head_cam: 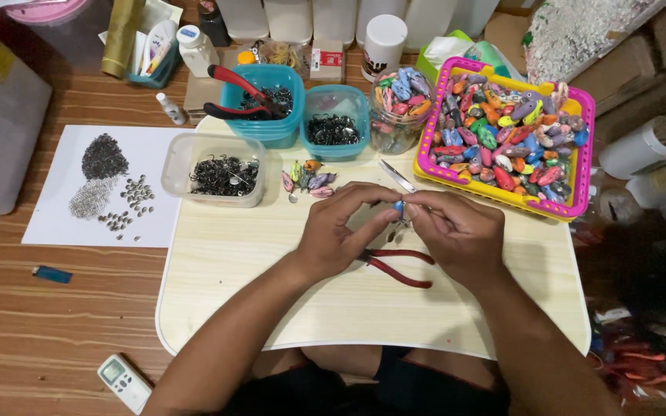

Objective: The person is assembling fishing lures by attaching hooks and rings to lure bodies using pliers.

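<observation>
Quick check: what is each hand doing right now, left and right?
Left hand: fingers pinched shut on the small blue piece.
Right hand: fingers pinched shut on the same small blue piece.

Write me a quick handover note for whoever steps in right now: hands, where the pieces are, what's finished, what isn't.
Left hand and right hand: both pinch one small blue piece between the fingertips, above the pale board.
Red-handled pliers lie on the board under the hands, not held.
Supplies: painted pieces fill the pink-and-yellow basket and the clear jar; dark metal bits sit in the clear tub and two teal tubs.
Done: a small row of coloured pieces lies beside the clear tub.
Left: the blue piece in hand, and most of the basket, judging by how full it is.
</observation>
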